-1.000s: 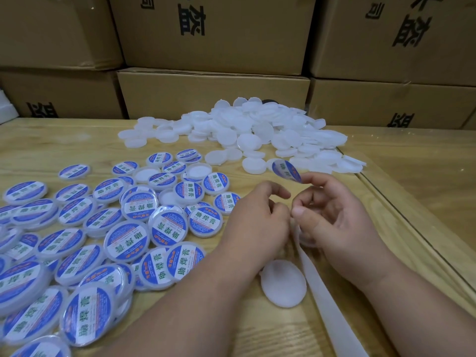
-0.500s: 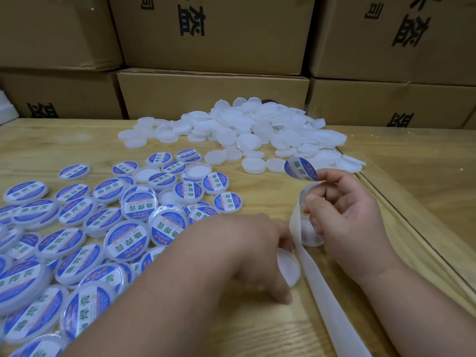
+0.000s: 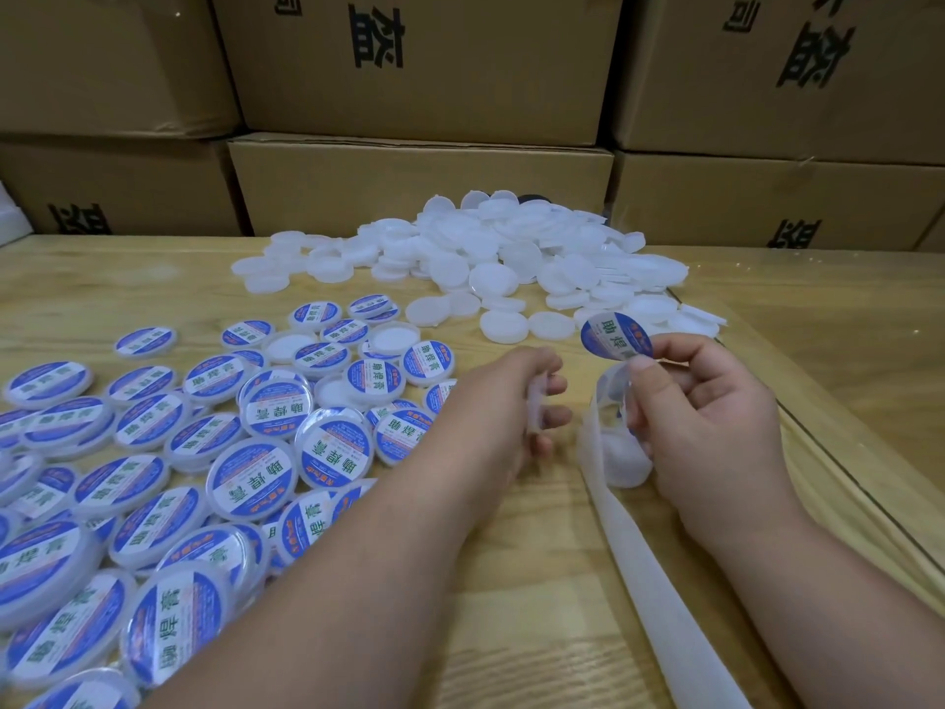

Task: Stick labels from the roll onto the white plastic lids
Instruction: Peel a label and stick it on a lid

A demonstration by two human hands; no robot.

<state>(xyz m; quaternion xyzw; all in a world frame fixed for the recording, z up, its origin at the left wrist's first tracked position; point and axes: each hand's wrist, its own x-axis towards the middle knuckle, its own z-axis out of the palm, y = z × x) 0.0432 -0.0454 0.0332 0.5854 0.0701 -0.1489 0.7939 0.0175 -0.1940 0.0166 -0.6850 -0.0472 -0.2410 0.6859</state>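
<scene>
I see stacked cardboard boxes [image 3: 419,181] walling off the far side of the wooden table [image 3: 128,278], and I place everything else by that table. On its left half lies a broad spread of labelled lids [image 3: 250,483], blue and white faces up. Toward the table's far edge, just short of the boxes, sits the heap of bare white lids [image 3: 491,258]. A translucent backing strip [image 3: 659,596] runs from the table's near edge up to my right hand [image 3: 716,427], which hangs above the table's right part, fingers curled round the strip's loop with a peeled blue label [image 3: 616,336] pinched at the fingertips. My left hand [image 3: 491,411], over the table's middle, grips one white lid [image 3: 534,406] edge-on between thumb and fingers, close beside the right hand but apart from it.
</scene>
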